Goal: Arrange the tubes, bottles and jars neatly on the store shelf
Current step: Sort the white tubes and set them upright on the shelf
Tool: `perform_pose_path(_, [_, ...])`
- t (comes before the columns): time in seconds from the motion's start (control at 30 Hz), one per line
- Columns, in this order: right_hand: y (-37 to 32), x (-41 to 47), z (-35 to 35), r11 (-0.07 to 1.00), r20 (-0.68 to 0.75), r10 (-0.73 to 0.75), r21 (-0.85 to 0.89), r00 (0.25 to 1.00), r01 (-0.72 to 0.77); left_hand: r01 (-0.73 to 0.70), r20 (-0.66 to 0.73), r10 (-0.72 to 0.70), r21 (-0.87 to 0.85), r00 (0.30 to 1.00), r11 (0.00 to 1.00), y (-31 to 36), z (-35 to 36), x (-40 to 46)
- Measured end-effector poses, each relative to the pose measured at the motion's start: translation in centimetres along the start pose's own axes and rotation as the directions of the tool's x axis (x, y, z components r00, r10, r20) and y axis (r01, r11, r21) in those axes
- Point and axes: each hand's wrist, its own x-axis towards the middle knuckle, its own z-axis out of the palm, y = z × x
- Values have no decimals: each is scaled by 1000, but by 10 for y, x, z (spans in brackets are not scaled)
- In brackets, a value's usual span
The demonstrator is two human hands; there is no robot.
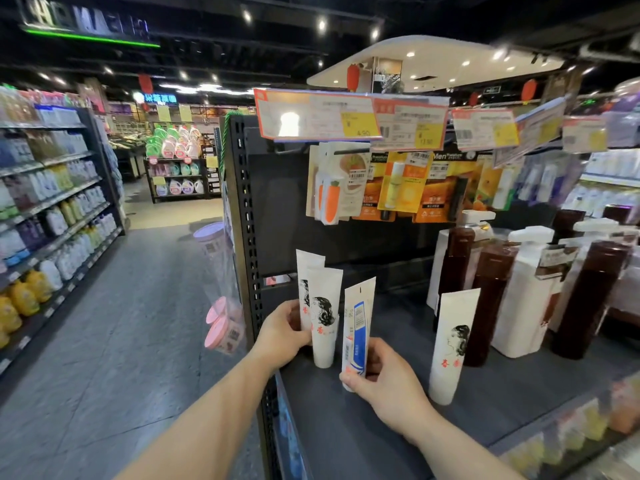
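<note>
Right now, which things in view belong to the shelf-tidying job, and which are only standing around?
Part of the job:
- two portrait tubes, touched by left hand
- blue-label tube, held by right hand
- lone portrait tube
- brown bottles
- white pump bottles

Not part of it now:
- hanging lip-balm cards
- price tags
- pink jars

bare shelf (398, 427) between tubes (323, 317), bottles (519, 299) crowding right

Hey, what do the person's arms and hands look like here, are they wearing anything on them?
Both arms are bare as far as the frame shows: no sleeves in view. The left hand and right hand have no gloves, and no rings, watch or bracelet can be seen on the fingers or wrists. The fingernails look short and plain. No markings show on either forearm.
</note>
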Motion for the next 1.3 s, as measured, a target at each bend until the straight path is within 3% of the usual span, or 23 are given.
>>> perform_pose_path(0.1, [0,-1,0,1000,2,-1,-8,1000,1,39,-31,-42,-77,999,996,-2,-6,-9])
perform_pose_path(0.23, [0,-1,0,1000,5,6,-2,1000,-6,15,-231,-29,-63,973,998,-1,-12,-32])
perform_pose_path(0.37, [0,-1,0,1000,-4,-4,3,1000,4,-9,7,10,-32,1000,999,4,-4,-43])
perform_pose_path(0.43, [-2,-2,0,1000,-4,-7,13,1000,7,-15,49,15,12,999,1000,10,5,-44])
perform_pose_path(0.63, [-3,-3,0,1000,8,-10,29,1000,10,-20,-15,22,103,1000,995,11,13,-46])
perform_pose_path(0.9, [-2,-4,-2,999,7,-29,33,1000,29,6,93,-8,29,996,1000,11,-6,-48])
perform_pose_path(1.03, [-3,-5,-4,999,19,-23,43,1000,22,48,-53,-47,21,998,999,7,-24,-41])
perform_pose_path(1.3, [-3,-6,-2,998,62,-43,37,997,41,16,-77,-18,-31,997,999,10,-21,-50])
